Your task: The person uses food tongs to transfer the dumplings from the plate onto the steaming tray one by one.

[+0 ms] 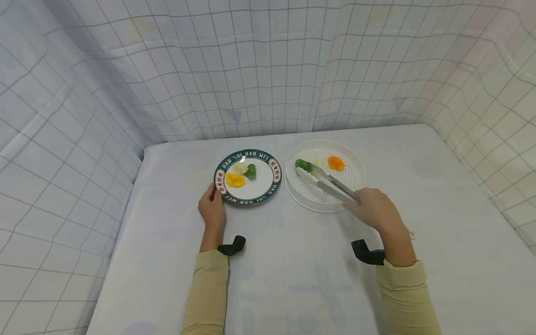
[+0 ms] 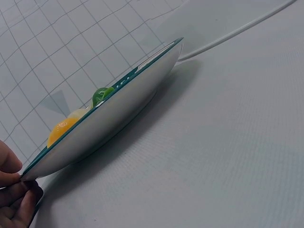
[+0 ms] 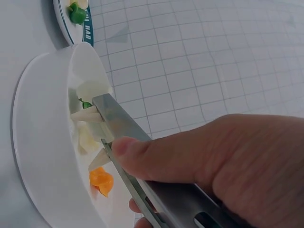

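My left hand (image 1: 212,209) pinches the left rim of a green-rimmed white plate (image 1: 258,187) between thumb and fingers. On that plate lie a yellow pepper (image 1: 235,180), a green pepper (image 1: 250,171) and a pale yellowish piece (image 1: 239,168). My right hand (image 1: 374,211) grips metal tongs (image 1: 331,190) with pale tips. They reach into a white perforated round tray (image 1: 356,174). The tong tips are spread beside a green pepper (image 1: 302,164) at the tray's left; whether they touch it, I cannot tell. An orange pepper (image 3: 101,181) and a pale piece (image 3: 86,140) also lie inside.
Plate and tray stand side by side on a white-covered table (image 1: 284,270), toward its back edge. White grid-patterned cloth (image 1: 268,70) hangs behind and at both sides. A black wrist mount (image 1: 368,253) sits on each wrist.
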